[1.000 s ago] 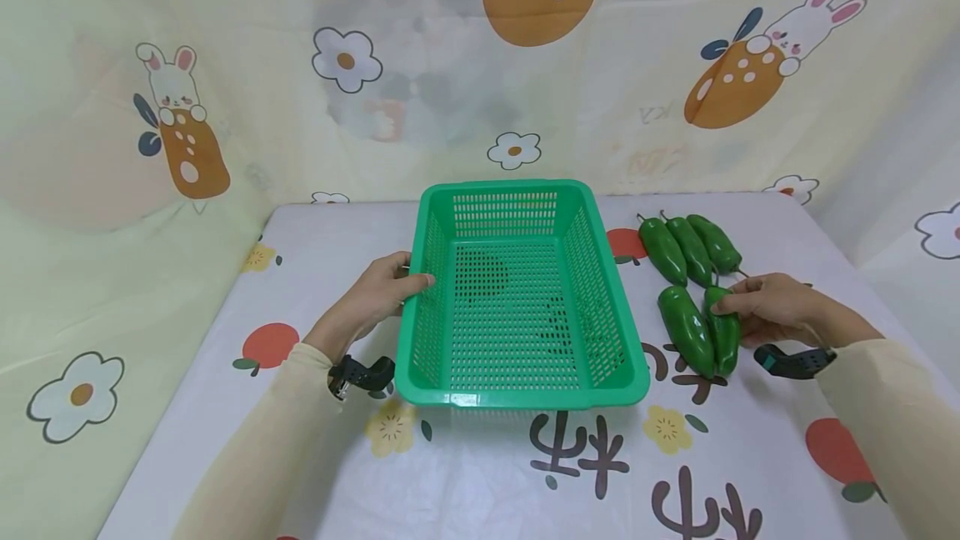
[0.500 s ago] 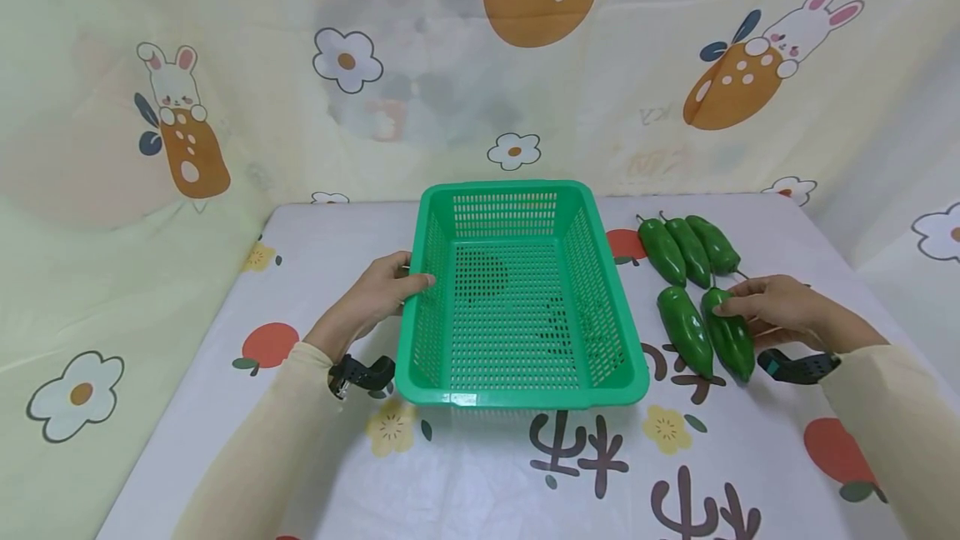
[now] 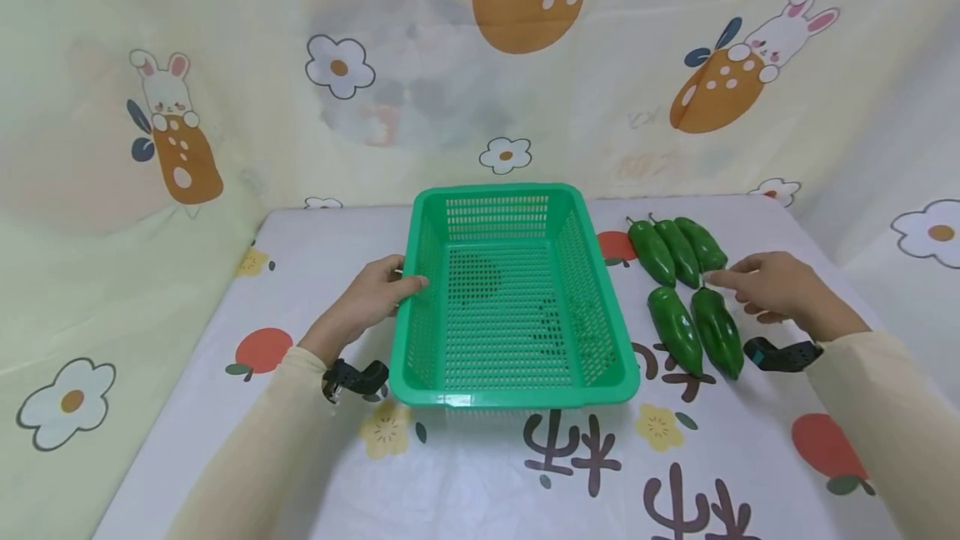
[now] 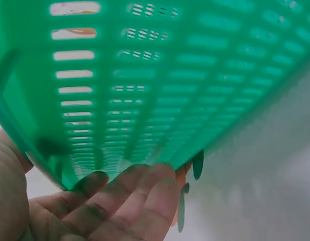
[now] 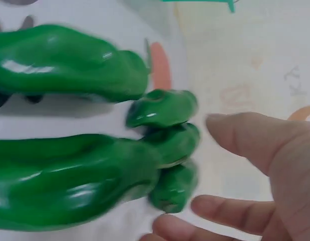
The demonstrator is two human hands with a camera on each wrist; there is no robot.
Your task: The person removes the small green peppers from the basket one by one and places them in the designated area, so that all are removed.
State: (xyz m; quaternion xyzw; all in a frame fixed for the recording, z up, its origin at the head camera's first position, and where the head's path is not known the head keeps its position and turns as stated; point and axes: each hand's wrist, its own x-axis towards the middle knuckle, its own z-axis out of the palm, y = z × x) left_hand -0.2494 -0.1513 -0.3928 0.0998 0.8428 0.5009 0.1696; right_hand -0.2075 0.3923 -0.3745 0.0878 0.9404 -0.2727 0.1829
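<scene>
A green plastic basket (image 3: 510, 398) with slotted walls stands mid-table, nothing in it. At its left rim my left hand (image 3: 372, 297) grips it, thumb over the edge; the left wrist view has the fingers (image 4: 145, 201) along the outer wall. To the basket's right lie several green peppers: two near ones side by side, a left pepper (image 3: 675, 330) and a right pepper (image 3: 717, 332), with a far group (image 3: 678, 250) behind. My right hand (image 3: 780, 290) hovers by the near right pepper's stem end; in the right wrist view its thumb and fingers are apart, holding nothing.
The table wears a white cloth (image 3: 465, 490) printed with fruit, flowers and dark characters. A patterned curtain (image 3: 420, 107) rises along the table's back edge, and more fabric hangs at both sides.
My right hand has let go of the near right pepper and moved up toward the far group. That pepper's lower end has swung rightward. The left hand keeps its grip; the head view shifted slightly.
</scene>
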